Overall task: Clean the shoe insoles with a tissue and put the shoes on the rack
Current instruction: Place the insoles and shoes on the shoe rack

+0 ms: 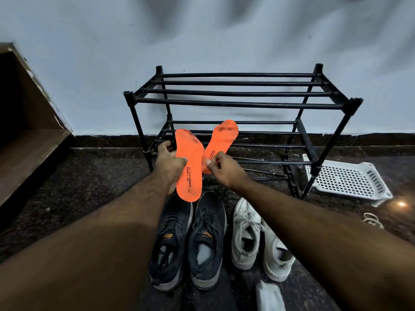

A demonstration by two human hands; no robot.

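One orange insole [189,167] is gripped in the left hand [168,163] and the second insole [219,142] is pinched by the right hand [221,170], probably so the printed, soiled faces can be inspected before wiping.

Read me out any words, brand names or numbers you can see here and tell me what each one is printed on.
"CAMPUS MEMORYTECH LITE": left orange insole, held by the left hand.
"CAMPUS", with a second line partly hidden: right orange insole, pinched by the right hand.
Small round stamp near the left insole's heel: too small to read.
Orange tongue labels on the dark sneakers: blurred, unreadable.
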